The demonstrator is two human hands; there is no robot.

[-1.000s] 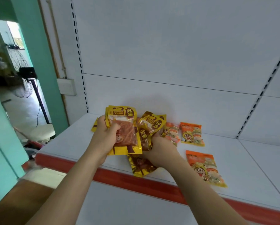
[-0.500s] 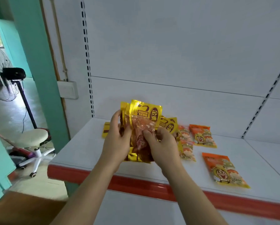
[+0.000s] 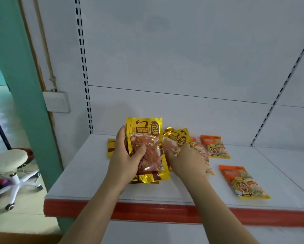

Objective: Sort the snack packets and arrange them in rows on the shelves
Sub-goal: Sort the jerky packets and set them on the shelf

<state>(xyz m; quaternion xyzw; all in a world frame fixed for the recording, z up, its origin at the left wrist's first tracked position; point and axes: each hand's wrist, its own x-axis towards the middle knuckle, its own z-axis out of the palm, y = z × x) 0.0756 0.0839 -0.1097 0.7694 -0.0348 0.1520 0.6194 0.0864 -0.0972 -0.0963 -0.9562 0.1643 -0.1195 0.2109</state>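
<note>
My left hand (image 3: 125, 161) grips a stack of gold packets (image 3: 146, 134) with reddish strips inside, held upright over the white shelf (image 3: 80, 173). Just to the right, my right hand (image 3: 184, 159) pinches another gold packet (image 3: 179, 138) by its lower edge. One more gold packet (image 3: 111, 147) lies flat behind my left hand. Orange packets with a cartoon face lie on the shelf: one at the back (image 3: 213, 147), one nearer the front (image 3: 242, 182), and one partly hidden under my right hand (image 3: 198, 147).
The shelf has a red front edge (image 3: 147, 212) and a white back panel with slotted uprights (image 3: 84, 67). A white switch box (image 3: 57, 102) is on the wall at left. A white stool on castors (image 3: 8, 162) stands on the floor at left.
My hands have drawn apart: the left keeps the stack of gold packets, and the right has moved right onto a separate gold packet. The view shifted closer to the shelf.
</note>
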